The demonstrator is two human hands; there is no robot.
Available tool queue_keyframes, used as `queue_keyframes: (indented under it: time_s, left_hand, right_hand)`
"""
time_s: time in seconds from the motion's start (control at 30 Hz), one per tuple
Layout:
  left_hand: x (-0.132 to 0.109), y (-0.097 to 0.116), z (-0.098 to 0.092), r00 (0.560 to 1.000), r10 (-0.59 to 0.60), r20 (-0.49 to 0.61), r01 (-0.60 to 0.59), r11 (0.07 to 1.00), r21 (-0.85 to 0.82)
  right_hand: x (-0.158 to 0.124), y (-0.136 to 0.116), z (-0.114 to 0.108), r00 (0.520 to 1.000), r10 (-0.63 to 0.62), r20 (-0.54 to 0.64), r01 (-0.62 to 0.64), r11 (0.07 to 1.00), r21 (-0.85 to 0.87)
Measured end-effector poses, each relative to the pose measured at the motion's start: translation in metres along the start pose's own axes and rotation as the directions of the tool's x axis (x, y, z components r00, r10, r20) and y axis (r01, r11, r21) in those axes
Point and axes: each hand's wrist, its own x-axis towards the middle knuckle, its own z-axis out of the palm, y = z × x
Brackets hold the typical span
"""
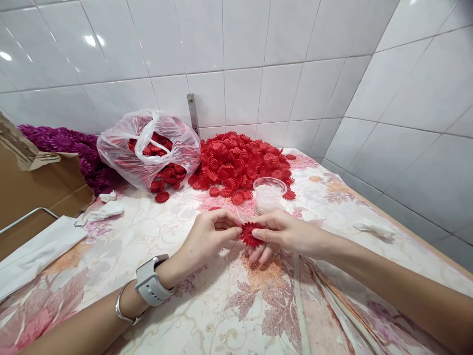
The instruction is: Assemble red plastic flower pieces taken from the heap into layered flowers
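Observation:
My left hand (pixel 209 236) and my right hand (pixel 284 234) meet over the middle of the flowered tablecloth (pixel 207 310), both pinching one small red fabric flower (pixel 250 233) between their fingertips. The left wrist wears a white watch and a silver bangle. Just beyond the hands stands a small clear plastic cup (pixel 269 193). Behind the cup lies a heap of red fabric flowers (pixel 240 165) against the tiled wall.
A clear plastic bag (pixel 151 148) with more red flowers sits left of the heap. Purple flowers (pixel 70 145) pile up at the far left beside a cardboard box (pixel 37 187). White paper scraps (pixel 105 209) lie nearby. Tiled walls close the back and right.

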Motion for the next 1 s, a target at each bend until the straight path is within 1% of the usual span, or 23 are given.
queue_keyframes:
  time_s: [0.17,0.23,0.3,0.47,0.57,0.67,0.83,0.9,1.0]
  left_hand:
    - [0.002,-0.002,-0.003,0.997,-0.062,0.038,0.064,0.997,-0.044]
    - [0.002,-0.002,-0.003,0.995,-0.095,0.038,0.097,0.993,-0.064]
    - [0.001,-0.002,-0.002,0.992,-0.123,0.038,0.125,0.988,-0.089]
    - [-0.001,-0.003,0.000,0.976,-0.204,0.074,0.215,0.955,-0.206]
    - [-0.002,-0.004,0.000,0.967,-0.230,0.108,0.252,0.927,-0.277]
    - [-0.002,-0.002,0.002,0.964,-0.235,0.128,0.263,0.917,-0.299]
    - [-0.004,0.001,0.006,0.963,-0.251,0.095,0.267,0.929,-0.258]
    - [-0.005,0.001,0.008,0.972,-0.223,0.067,0.233,0.945,-0.229]
    - [-0.007,0.001,0.009,0.990,-0.134,0.044,0.140,0.970,-0.197]
  right_hand:
    - [0.005,0.006,0.003,0.993,-0.028,-0.119,0.028,1.000,0.003]
    - [0.006,0.007,0.003,0.989,-0.036,-0.143,0.038,0.999,0.011]
    - [0.005,0.007,0.002,0.990,-0.022,-0.136,0.025,1.000,0.015]
    - [0.001,0.001,-0.001,0.999,0.024,-0.044,-0.025,0.999,-0.021]
    - [0.001,0.001,-0.001,0.998,0.011,-0.054,-0.016,0.995,-0.099]
    - [0.003,0.006,0.001,0.993,-0.030,-0.110,0.016,0.991,-0.133]
    - [0.008,0.014,0.005,0.988,-0.037,-0.147,0.030,0.998,-0.046]
    - [0.008,0.014,0.007,0.979,-0.028,-0.202,0.024,0.999,-0.025]
    - [0.008,0.014,0.009,0.961,-0.035,-0.273,0.032,0.999,-0.016]
